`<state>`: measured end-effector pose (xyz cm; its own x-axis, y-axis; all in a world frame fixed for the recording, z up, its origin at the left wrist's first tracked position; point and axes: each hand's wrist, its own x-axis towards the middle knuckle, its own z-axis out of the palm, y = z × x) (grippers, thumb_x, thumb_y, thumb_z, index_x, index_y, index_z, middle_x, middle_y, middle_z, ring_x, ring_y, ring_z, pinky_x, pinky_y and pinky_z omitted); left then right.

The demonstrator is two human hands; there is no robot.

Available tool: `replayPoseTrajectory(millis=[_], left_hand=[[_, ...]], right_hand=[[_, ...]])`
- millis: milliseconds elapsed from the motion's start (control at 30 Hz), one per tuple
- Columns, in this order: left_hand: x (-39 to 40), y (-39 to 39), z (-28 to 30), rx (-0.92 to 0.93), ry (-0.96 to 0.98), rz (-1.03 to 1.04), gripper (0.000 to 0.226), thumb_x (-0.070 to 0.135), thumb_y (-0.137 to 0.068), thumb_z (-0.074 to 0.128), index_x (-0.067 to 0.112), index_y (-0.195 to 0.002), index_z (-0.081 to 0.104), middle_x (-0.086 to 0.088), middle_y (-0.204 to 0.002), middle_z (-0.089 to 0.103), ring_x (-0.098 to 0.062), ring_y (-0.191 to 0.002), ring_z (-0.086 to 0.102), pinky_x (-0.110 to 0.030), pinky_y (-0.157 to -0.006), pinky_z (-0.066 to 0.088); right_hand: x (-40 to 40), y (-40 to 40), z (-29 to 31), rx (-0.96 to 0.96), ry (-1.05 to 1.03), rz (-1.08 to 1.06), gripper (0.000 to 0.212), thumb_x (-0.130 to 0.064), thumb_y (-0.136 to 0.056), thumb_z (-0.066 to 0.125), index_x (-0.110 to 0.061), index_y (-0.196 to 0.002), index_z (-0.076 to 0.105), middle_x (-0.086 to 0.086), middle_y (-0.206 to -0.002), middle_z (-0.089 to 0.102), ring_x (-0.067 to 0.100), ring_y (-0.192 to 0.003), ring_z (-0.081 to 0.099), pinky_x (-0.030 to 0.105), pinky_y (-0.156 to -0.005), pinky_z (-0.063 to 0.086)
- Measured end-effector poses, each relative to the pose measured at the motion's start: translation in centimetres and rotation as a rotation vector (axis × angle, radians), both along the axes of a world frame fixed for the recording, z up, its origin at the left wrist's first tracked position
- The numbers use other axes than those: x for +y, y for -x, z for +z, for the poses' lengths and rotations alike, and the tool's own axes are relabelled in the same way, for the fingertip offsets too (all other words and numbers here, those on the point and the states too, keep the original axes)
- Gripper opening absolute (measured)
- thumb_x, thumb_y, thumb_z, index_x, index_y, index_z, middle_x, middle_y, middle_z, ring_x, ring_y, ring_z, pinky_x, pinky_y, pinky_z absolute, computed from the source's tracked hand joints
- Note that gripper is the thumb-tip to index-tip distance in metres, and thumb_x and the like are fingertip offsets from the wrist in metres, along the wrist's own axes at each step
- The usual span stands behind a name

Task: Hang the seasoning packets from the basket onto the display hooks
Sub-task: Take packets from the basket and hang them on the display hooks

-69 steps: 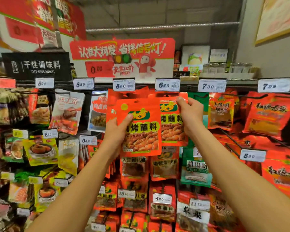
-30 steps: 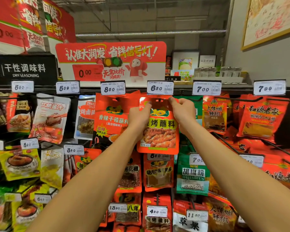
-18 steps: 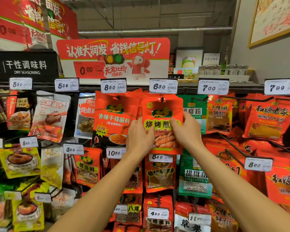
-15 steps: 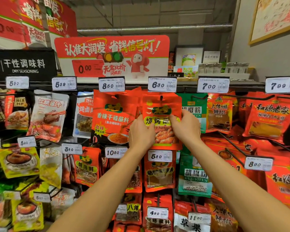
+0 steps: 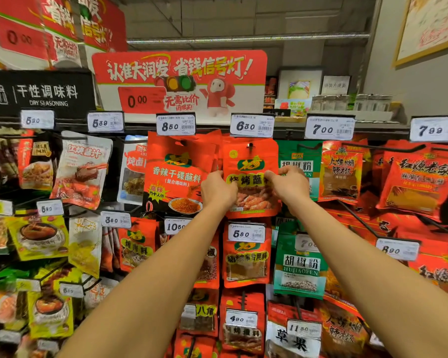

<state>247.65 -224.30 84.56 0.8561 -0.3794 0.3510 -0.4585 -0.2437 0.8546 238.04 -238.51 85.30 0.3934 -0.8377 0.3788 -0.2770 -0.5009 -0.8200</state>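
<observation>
While left hand [image 5: 219, 190], right hand [image 5: 290, 184] pinch packet [image 5: 250, 161] edges, label partly hidden.

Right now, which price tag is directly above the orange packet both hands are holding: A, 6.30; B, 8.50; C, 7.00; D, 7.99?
A: the 6.30 tag sits straight above the packet, which the left hand and right hand hold by its edges.

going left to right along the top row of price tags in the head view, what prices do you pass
5.90 tag → 5.89 tag → 8.50 tag → 6.30 tag → 7.00 tag → 7.99 tag
</observation>
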Motion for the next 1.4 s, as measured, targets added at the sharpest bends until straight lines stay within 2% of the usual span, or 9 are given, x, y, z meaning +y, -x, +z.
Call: replayPoseTrajectory(millis=[67, 167, 267, 367, 600, 900, 1200, 1333, 1400], left_hand=[[0.6, 0.0, -0.5, 0.056, 0.056, -0.059, 0.038, 0.027, -0.092, 0.071, 0.01, -0.125, 0.068, -0.006, -0.117, 0.072, -0.024, -0.106, 0.068, -0.038, -0.096, 0.053], [2.3, 0.3, -0.9, 0.084, 0.098, -0.114, 0.05, 0.028, -0.095, 0.067, 0.008, -0.14, 0.057, -0.002, -0.127, 0.067, -0.015, -0.11, 0.065, -0.027, -0.096, 0.046], [4.5, 1.0, -1.2, 0.067, 0.133, -0.139, 0.039, 0.029, -0.096, 0.064, 0.013, -0.131, 0.065, -0.003, -0.129, 0.068, -0.017, -0.117, 0.063, -0.03, -0.1, 0.047], [7.0, 2.0, -1.7, 0.139, 0.223, -0.23, 0.014, 0.022, -0.099, 0.061, 0.018, -0.1, 0.074, -0.006, -0.104, 0.077, -0.021, -0.094, 0.074, -0.041, -0.092, 0.058], [11.5, 3.0, -8.3, 0.373, 0.184, -0.352, 0.016, 0.016, -0.099, 0.059, 0.013, -0.089, 0.072, -0.005, -0.077, 0.077, -0.014, -0.064, 0.071, -0.024, -0.059, 0.058], [15.1, 4.8, -27.7, 0.836, -0.031, -0.176, 0.019, 0.007, -0.102, 0.052, 0.002, -0.099, 0.069, -0.009, -0.075, 0.071, -0.012, -0.053, 0.066, -0.022, -0.05, 0.053], [20.1, 9.7, -52.0, 1.295, -0.319, 0.02, 0.021, 0.005, -0.1, 0.051, 0.011, -0.084, 0.064, -0.01, -0.075, 0.062, -0.017, -0.053, 0.054, -0.018, -0.043, 0.039], [22.3, 10.8, -63.2, 1.4, -0.401, 0.14, 0.013, 0.003, -0.097, 0.057, 0.009, -0.087, 0.063, -0.012, -0.078, 0.06, -0.021, -0.058, 0.053, -0.025, -0.055, 0.046], [23.1, 10.8, -68.9, 1.349, -0.509, 0.107, 0.018, 0.003, -0.097, 0.057, 0.016, -0.086, 0.06, -0.005, -0.082, 0.061, -0.019, -0.067, 0.058, -0.028, -0.064, 0.052]], right_hand=[[0.2, 1.1, -0.5, -0.062, 0.019, 0.015, 0.034, -0.047, -0.09, 0.069, -0.018, -0.109, 0.067, 0.005, -0.105, 0.072, 0.026, -0.099, 0.068, 0.039, -0.089, 0.054], [1.1, 3.0, -1.2, -0.125, 0.054, 0.053, 0.025, -0.034, -0.093, 0.066, -0.016, -0.109, 0.073, -0.002, -0.104, 0.072, 0.024, -0.104, 0.068, 0.046, -0.095, 0.055], [2.8, 5.0, -1.9, -0.236, -0.055, 0.16, 0.015, -0.022, -0.097, 0.062, -0.013, -0.094, 0.074, 0.006, -0.091, 0.075, 0.029, -0.088, 0.074, 0.044, -0.076, 0.062], [5.1, 7.1, -2.8, -0.325, -0.224, 0.289, 0.022, -0.01, -0.099, 0.058, -0.011, -0.08, 0.069, 0.01, -0.071, 0.072, 0.024, -0.061, 0.073, 0.029, -0.051, 0.059], [8.0, 10.0, -10.7, -0.254, -0.434, 0.371, 0.02, -0.004, -0.098, 0.055, -0.006, -0.081, 0.066, 0.009, -0.06, 0.069, 0.022, -0.049, 0.066, 0.025, -0.044, 0.053], [10.6, 12.5, -30.4, 0.045, -0.843, 0.213, 0.021, -0.005, -0.096, 0.054, -0.004, -0.078, 0.065, 0.011, -0.058, 0.067, 0.021, -0.044, 0.064, 0.024, -0.04, 0.048], [17.3, 16.9, -56.0, 0.4, -1.241, -0.045, 0.017, -0.005, -0.093, 0.058, -0.003, -0.079, 0.067, 0.008, -0.052, 0.066, 0.026, -0.045, 0.062, 0.031, -0.049, 0.054], [18.9, 17.9, -68.2, 0.547, -1.264, -0.116, 0.021, -0.01, -0.093, 0.065, -0.012, -0.072, 0.065, 0.001, -0.055, 0.065, 0.018, -0.049, 0.06, 0.03, -0.055, 0.055], [19.1, 18.4, -74.1, 0.612, -1.266, -0.061, 0.014, -0.017, -0.097, 0.059, -0.013, -0.085, 0.065, -0.002, -0.071, 0.07, 0.014, -0.064, 0.067, 0.03, -0.065, 0.059]])
